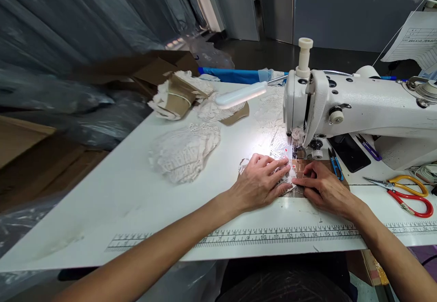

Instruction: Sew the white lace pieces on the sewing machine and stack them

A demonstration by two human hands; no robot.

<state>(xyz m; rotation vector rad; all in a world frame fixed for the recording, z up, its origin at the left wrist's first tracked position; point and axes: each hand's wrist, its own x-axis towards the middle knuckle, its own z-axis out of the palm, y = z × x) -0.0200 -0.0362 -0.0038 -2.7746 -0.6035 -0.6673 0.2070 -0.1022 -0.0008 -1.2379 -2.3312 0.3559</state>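
Lace piece point(282, 153) sits at the presser foot point(298, 151) of the sewing machine point(368, 106), partly under your left hand point(257, 183). Work looks under way, judging by its place at the foot; how much is stitched, can't tell, your fingers and the foot hide most of it. Finished edge not visible, piece not set aside. More lace lies off to the left: loose pile point(187, 149) on the table point(136, 211), tied bundle point(179, 97) behind it. Done or waiting? Not clear.

Pose: your left forearm reaches in diagonally, palm down, fingers extended and slightly apart, pressing the lace flat rather than gripping. Your right hand point(324, 188) comes in from the other side, index finger stretched to the lace's near edge, other fingers bent; not a fist, but whether you pinch the edge or only touch it, can't tell. Fingertips of both hands near each other, just short of the foot. Scissors point(409, 192) lie apart, unheld.
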